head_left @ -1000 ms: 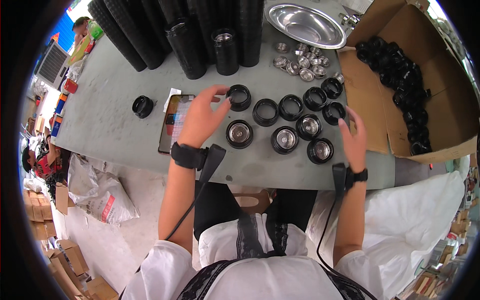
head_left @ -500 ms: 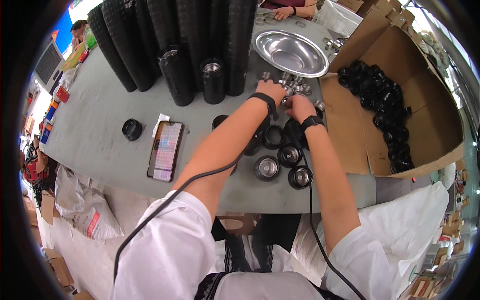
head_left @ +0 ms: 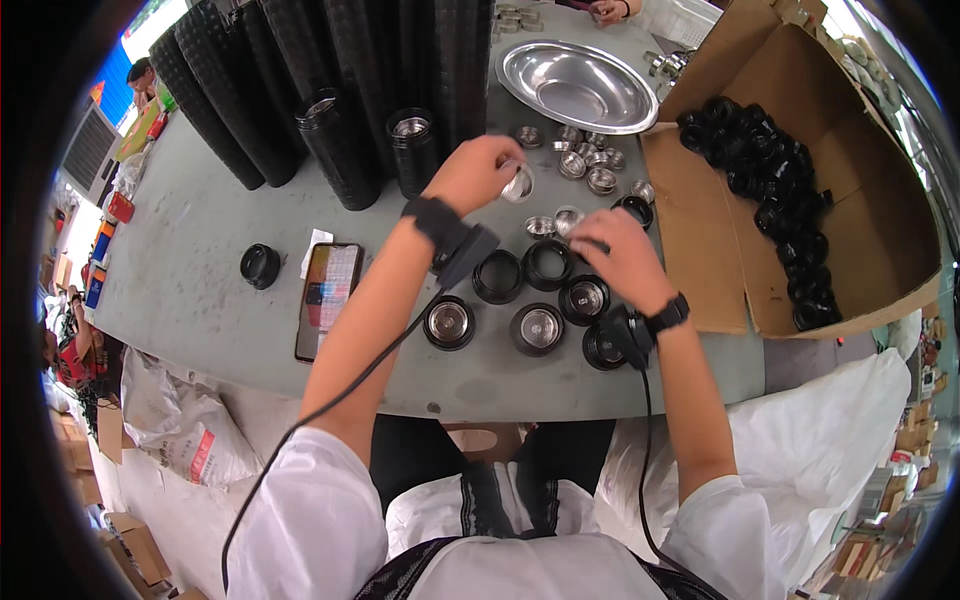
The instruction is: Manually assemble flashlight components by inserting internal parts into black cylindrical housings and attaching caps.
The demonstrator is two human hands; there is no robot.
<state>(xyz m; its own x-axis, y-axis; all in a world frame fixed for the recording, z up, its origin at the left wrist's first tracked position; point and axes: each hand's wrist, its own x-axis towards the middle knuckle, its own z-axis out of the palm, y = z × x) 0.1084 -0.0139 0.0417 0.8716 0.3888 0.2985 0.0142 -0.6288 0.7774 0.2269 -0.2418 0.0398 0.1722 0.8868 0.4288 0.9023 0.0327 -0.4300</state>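
My left hand (head_left: 478,174) pinches a shiny metal cup (head_left: 518,184) at its fingertips, above the table. My right hand (head_left: 622,252) is curled, its fingertips on another small metal cup (head_left: 568,220). A metal cup (head_left: 539,228) lies beside that one. Just below are two open black rings (head_left: 497,276), with holes showing through. Nearer to me stand several black rings with metal cups seated inside, such as one black ring with insert (head_left: 537,329) and another (head_left: 448,323) to its left. Loose metal cups (head_left: 598,160) lie scattered beyond my hands.
Tall stacks of black rings (head_left: 340,160) stand at the back left. A steel bowl (head_left: 508,75) sits at the back, beside an open cardboard box (head_left: 880,250) holding black rings. At left lie a phone (head_left: 328,290) and a lone black ring (head_left: 260,266). Another person's hand (head_left: 608,11) shows far off.
Both hands have drawn back toward me from the loose metal cups. My left hand has moved left with a metal cup; my right hand is now over the near black rings.
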